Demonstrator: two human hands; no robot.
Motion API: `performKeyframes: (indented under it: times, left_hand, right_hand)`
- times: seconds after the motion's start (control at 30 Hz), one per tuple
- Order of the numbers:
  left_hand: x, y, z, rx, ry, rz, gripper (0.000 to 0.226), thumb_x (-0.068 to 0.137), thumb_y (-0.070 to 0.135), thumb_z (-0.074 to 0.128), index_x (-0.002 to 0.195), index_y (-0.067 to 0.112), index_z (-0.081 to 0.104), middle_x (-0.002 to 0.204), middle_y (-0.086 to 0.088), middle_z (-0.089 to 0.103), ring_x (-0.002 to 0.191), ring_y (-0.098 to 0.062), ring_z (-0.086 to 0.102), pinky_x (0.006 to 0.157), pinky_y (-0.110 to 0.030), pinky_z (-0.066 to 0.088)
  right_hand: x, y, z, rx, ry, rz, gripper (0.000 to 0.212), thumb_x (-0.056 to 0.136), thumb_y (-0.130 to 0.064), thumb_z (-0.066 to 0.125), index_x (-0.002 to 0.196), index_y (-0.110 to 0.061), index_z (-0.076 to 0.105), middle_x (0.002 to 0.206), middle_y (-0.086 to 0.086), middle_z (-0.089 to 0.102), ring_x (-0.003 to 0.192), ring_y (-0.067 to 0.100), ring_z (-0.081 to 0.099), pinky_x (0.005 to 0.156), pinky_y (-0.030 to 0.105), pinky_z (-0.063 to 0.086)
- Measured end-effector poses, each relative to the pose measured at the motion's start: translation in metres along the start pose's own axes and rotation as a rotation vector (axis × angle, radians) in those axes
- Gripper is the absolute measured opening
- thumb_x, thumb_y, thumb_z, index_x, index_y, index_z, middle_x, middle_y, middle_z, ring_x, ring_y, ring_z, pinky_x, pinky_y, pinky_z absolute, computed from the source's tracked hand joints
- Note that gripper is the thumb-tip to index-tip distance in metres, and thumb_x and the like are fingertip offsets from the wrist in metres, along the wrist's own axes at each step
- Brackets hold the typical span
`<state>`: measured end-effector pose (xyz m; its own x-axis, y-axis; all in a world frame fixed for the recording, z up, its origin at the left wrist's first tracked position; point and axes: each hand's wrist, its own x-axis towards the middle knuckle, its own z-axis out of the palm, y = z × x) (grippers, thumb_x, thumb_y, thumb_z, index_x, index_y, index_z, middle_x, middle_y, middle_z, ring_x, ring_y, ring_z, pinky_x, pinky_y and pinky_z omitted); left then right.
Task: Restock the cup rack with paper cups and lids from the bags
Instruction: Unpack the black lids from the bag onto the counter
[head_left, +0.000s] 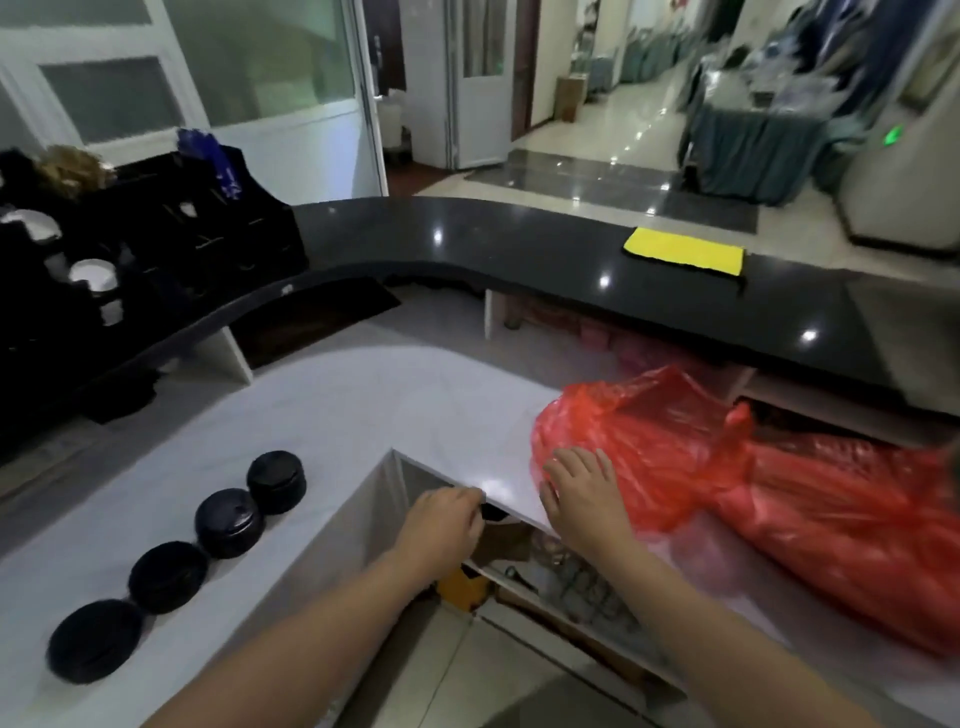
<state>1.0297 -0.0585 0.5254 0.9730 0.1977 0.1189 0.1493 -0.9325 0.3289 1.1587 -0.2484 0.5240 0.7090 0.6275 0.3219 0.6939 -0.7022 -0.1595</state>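
Several stacks of black lids (228, 522) stand in a row on the white counter (363, 405) at the lower left. The black cup rack (171, 244) sits at the far left and holds white paper cups (96, 275). A red plastic bag (675, 441) lies on the counter to the right, and a second red bag (857, 530) lies beside it. My right hand (582, 493) rests flat, fingers spread, on the near edge of the first bag. My left hand (441, 525) is at the counter's inner edge, its curled fingers pinching a small dark object (493, 513), partly hidden.
A curved dark upper countertop (519, 244) runs behind, with a yellow cloth (684, 250) on it. Under the white counter is an open shelf with boxes and clutter (571, 582). Tiled floor lies below my arms.
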Motion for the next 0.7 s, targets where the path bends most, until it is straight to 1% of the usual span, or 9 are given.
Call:
performKeyframes:
  times: [0.1,0.17,0.23,0.3,0.4,0.5,0.6,0.67,0.7]
  left_hand:
    - [0.038,0.043,0.015,-0.014,-0.007,0.008,0.028,0.097,0.029,0.046,0.116,0.023,0.066,0.111,0.002,0.070,0.101,-0.022,0.064,0.087,-0.039,0.053]
    - [0.063,0.065,0.024,-0.025,-0.005,0.016,0.031,0.098,0.029,0.046,0.121,0.022,0.066,0.116,0.001,0.070,0.103,-0.021,0.064,0.088,-0.038,0.053]
    - [0.080,0.075,0.029,-0.051,0.006,0.016,0.033,0.100,0.031,0.045,0.123,0.021,0.066,0.118,0.001,0.070,0.104,-0.020,0.064,0.089,-0.039,0.053]
    - [0.100,0.085,0.035,-0.073,-0.008,0.009,0.033,0.102,0.034,0.043,0.124,0.021,0.065,0.119,0.002,0.069,0.104,-0.018,0.063,0.088,-0.038,0.054]
    - [0.130,0.090,0.041,-0.104,-0.040,-0.020,0.032,0.102,0.034,0.041,0.121,0.021,0.064,0.117,0.003,0.067,0.100,-0.016,0.061,0.085,-0.037,0.054]
    - [0.161,0.088,0.049,-0.141,-0.079,-0.031,0.035,0.102,0.034,0.040,0.126,0.020,0.061,0.120,0.001,0.064,0.104,-0.018,0.059,0.087,-0.038,0.053]
    - [0.193,0.082,0.059,-0.161,-0.116,-0.012,0.040,0.101,0.037,0.040,0.135,0.020,0.054,0.130,-0.003,0.060,0.112,-0.025,0.056,0.091,-0.045,0.053]
    - [0.214,0.078,0.066,-0.167,-0.156,-0.007,0.047,0.099,0.041,0.045,0.142,0.021,0.047,0.140,-0.003,0.054,0.121,-0.028,0.052,0.094,-0.046,0.051]
    - [0.225,0.076,0.069,-0.171,-0.185,-0.009,0.053,0.098,0.046,0.047,0.145,0.022,0.043,0.144,-0.003,0.050,0.124,-0.029,0.049,0.096,-0.046,0.050]
  right_hand:
    - [-0.006,0.053,-0.016,0.010,0.048,0.075,0.029,0.091,-0.037,0.045,0.105,-0.026,0.067,0.116,-0.003,0.064,0.115,0.023,0.056,0.109,0.049,0.034]
    - [-0.007,0.084,-0.021,0.025,0.048,0.148,0.032,0.090,-0.037,0.045,0.111,-0.025,0.065,0.116,-0.002,0.063,0.115,0.023,0.057,0.107,0.048,0.037]
    - [-0.005,0.101,-0.019,0.019,0.007,0.201,0.038,0.090,-0.039,0.047,0.119,-0.021,0.064,0.119,0.001,0.063,0.117,0.025,0.057,0.107,0.048,0.039]
    - [0.000,0.117,-0.016,0.018,-0.107,0.278,0.047,0.095,-0.042,0.049,0.133,-0.017,0.057,0.133,0.005,0.058,0.128,0.027,0.050,0.112,0.047,0.035]
    - [0.010,0.124,-0.005,0.054,-0.314,0.351,0.059,0.100,-0.048,0.045,0.150,-0.018,0.038,0.150,0.004,0.044,0.140,0.026,0.036,0.120,0.044,0.022]
    - [0.023,0.121,0.007,0.091,-0.428,0.385,0.061,0.100,-0.046,0.043,0.154,-0.021,0.028,0.154,0.002,0.040,0.143,0.024,0.034,0.120,0.046,0.020]
    - [0.029,0.108,0.016,0.112,-0.443,0.361,0.058,0.101,-0.041,0.043,0.154,-0.023,0.029,0.152,-0.001,0.044,0.141,0.021,0.037,0.120,0.042,0.019]
    - [0.028,0.096,0.023,0.121,-0.455,0.310,0.056,0.102,-0.040,0.042,0.154,-0.023,0.031,0.151,-0.003,0.044,0.140,0.020,0.037,0.121,0.042,0.016]
    - [0.025,0.091,0.026,0.127,-0.462,0.286,0.055,0.101,-0.040,0.040,0.153,-0.022,0.035,0.149,-0.003,0.047,0.138,0.020,0.040,0.122,0.043,0.017]
